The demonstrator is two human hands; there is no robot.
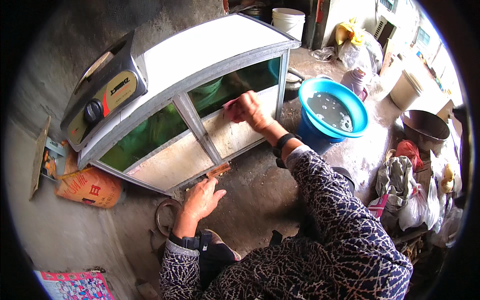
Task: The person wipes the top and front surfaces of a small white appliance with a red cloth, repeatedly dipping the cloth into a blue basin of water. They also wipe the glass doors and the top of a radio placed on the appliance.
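Note:
My right hand (252, 112) is shut on a reddish cloth (234, 110) against the right door of a low cabinet with a white top (210, 41). That door has dark glass (240, 86) above and a stained pale panel (240, 127) below. My left hand (200, 198) holds nothing, its thumb apart from the fingers, near the cabinet's lower edge. Just beyond its fingertips a small reddish-brown block (218, 170) lies by the frame. A gas stove with a black knob (93, 110) rests on the cabinet's left end.
A light-blue basin (360, 127) of sudsy water sits on a blue bucket (315, 138) right of the cabinet. An orange bucket (90, 187) stands at the left wall. Plastic bags (414, 206) and a dark metal pan (425, 127) are at the right. A white bucket (288, 20) stands behind.

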